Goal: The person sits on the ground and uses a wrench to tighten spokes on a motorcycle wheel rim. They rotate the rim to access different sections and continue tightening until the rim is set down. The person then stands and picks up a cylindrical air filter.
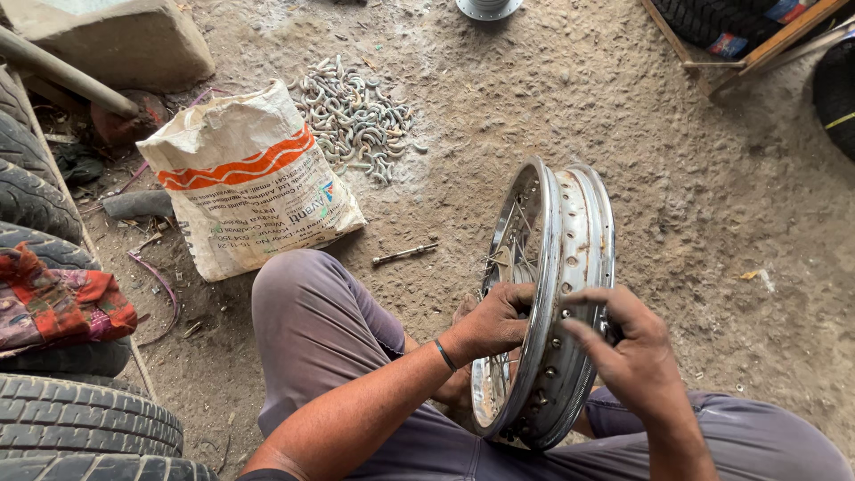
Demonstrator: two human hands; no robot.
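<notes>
A person sits on the dirt floor [677, 178] with a shiny metal wheel rim [557, 294] standing up on its edge between the knees. Held this way, the rim stays still and its inside faces up, so the spokes [508, 258] and the little holes in the rim are easy to see and reach.

The left hand [494, 321] wraps over the near edge of the rim. Its fingers [517, 298] are curled tight around the metal to keep it from rolling. The right hand [632, 352] rests on the far edge. Its fingers [583, 298] reach across the rim's middle, close together, touching near a hole. I cannot tell if they pinch a small part.

A white sack with orange wavy stripes [249, 183] lies close on the left. Behind it is a pile of bent metal pieces [354, 118]. A thin metal rod [405, 254] lies on the floor near the knee. Old black tyres [62, 419] are stacked on the left, with a red cloth [53, 298] on top.
</notes>
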